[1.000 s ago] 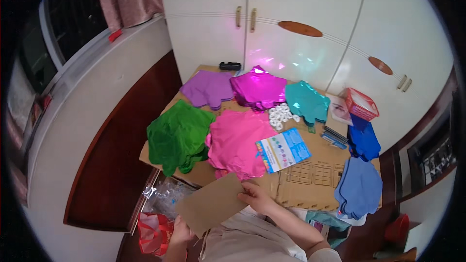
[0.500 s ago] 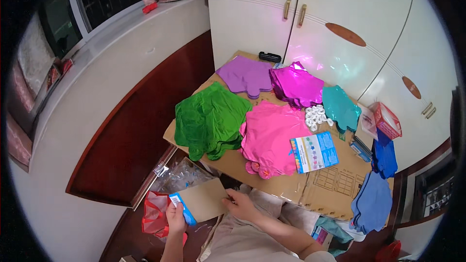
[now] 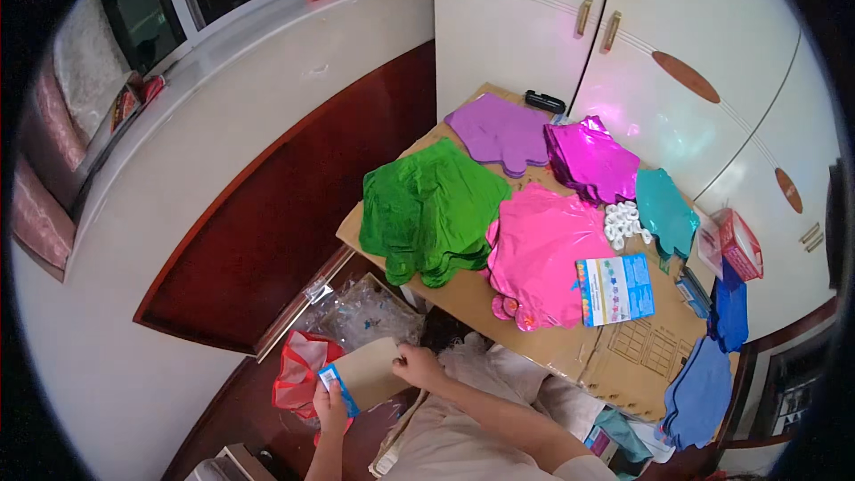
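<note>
Low in front of my body, I hold a flat brown cardboard piece [image 3: 372, 375] with a blue printed edge at its left. My left hand [image 3: 330, 406] is closed on the blue edge, thumb on top. My right hand [image 3: 419, 367] pinches the upper right part of the cardboard, its fingers curled. Beyond it, on the cardboard-covered table [image 3: 570, 349], lie stacks of flat foil balloons: green [image 3: 435, 205], pink [image 3: 548, 254], lilac [image 3: 500, 129], magenta [image 3: 592, 158] and teal [image 3: 666, 214]. A blue-and-white printed card [image 3: 616, 289] overlaps the pink stack.
A red-and-white bag [image 3: 303, 372] and an open box with clear plastic [image 3: 365, 313] stand beside the table, left of my hands. White rings [image 3: 625, 224], a red box [image 3: 739, 245] and blue balloon stacks [image 3: 697, 392] are on the table's right. A white cabinet [image 3: 525, 44] stands behind.
The whole view has shifted, so the table and stacks appear farther right. Both hands still grip the cardboard piece, which is now tilted a little more.
</note>
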Motion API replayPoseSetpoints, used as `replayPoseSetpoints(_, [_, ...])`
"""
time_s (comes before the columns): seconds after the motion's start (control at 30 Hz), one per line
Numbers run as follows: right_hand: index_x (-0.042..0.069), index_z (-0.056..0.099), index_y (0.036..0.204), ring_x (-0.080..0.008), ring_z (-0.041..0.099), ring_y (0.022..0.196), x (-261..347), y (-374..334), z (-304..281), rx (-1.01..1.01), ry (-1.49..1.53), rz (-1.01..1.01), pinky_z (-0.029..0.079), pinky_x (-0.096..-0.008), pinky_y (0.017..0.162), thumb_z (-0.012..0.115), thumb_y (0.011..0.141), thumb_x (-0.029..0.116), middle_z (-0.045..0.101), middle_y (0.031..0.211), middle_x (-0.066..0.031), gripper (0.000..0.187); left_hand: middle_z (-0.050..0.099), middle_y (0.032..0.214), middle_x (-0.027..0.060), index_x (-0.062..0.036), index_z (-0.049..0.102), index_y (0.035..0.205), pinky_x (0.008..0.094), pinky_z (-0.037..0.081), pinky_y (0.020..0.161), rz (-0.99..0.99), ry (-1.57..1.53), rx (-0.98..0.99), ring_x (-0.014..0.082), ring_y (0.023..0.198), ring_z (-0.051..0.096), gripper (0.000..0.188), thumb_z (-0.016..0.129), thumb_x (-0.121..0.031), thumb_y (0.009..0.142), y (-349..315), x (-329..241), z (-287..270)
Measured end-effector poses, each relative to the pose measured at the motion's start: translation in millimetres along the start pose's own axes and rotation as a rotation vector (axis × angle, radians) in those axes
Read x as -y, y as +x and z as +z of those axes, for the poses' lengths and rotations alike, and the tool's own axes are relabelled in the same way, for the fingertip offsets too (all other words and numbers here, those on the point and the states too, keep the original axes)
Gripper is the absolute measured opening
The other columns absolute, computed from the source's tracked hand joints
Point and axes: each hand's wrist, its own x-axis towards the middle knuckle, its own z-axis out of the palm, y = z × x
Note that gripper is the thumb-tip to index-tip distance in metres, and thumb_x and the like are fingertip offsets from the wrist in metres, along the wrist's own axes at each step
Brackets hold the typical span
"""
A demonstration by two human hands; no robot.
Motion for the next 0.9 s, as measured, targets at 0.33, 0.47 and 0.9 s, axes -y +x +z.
replayPoseSetpoints(0.33, [0.005,0.054,0.088,-0.0350,0.060,0.077,20,85,34,0.019,-0.003,0.011,0.047,-0.0413,0.067,0.058,0.072,0.019,0.061,0.081,-0.0163,0.022,0.059,0.098,0.0058,0.0020,0.052,0.108,0.0240,0.044,0.074,0.091,-0.093,-0.144,0.0095,0.084,0.055,0.028,0.045,-0.020,0.093,48,-10,-8])
replayPoseSetpoints(0.47, [0.006,0.055,0.092,-0.0324,0.060,0.082,36,98,29,0.084,-0.076,0.149,0.047,-0.0394,0.069,0.056,0.073,0.018,0.062,0.087,-0.0151,0.022,0.059,0.097,0.0053,0.0019,0.052,0.109,0.0232,0.043,0.074,0.119,-0.055,-0.122,0.0087,0.083,0.054,0.028,0.045,-0.021,0.093,51,-16,-3])
replayPoseSetpoints(0.9, [0.002,0.057,0.093,-0.0121,0.058,0.070,24,120,34,0.083,0.329,-0.093,0.046,-0.0285,0.062,0.053,0.079,0.009,0.061,0.076,-0.0061,0.015,0.055,0.082,-0.0014,-0.0008,0.054,0.097,0.0189,0.038,0.062,0.195,0.027,-0.244,0.0038,0.070,0.046,0.020,0.044,-0.017,0.093,77,-21,-16])
